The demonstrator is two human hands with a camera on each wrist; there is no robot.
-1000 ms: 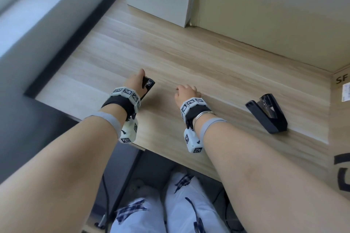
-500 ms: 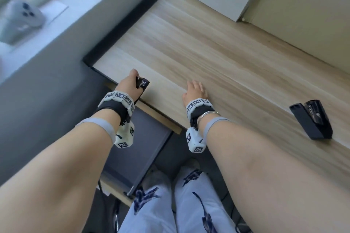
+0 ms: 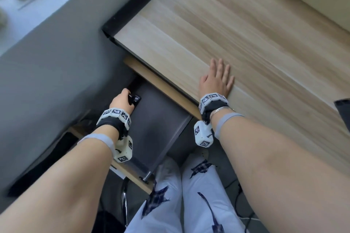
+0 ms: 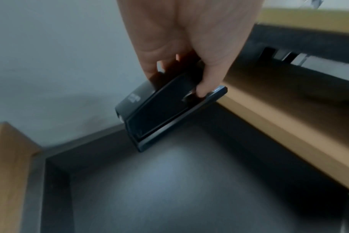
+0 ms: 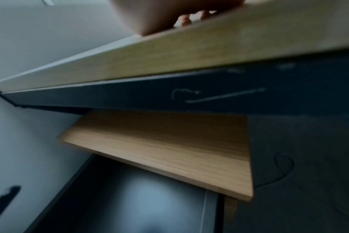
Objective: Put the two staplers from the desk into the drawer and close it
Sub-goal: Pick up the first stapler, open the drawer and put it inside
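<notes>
Now a black stapler [image 4: 165,108] hangs tilted over the open drawer [image 3: 161,125], near its back left corner (not touching the dark floor), pinched by the left hand [image 3: 122,103] between thumb and fingers [image 4: 207,85]. Over on the table [image 3: 236,43], the right hand [image 3: 216,81] lies flat, fingers spread; a second stapler [image 3: 342,111] peeks in at the right edge

Left hand [image 3: 122,102] curled in a grip, right hand [image 3: 216,82] flat, fingers spread
</notes>
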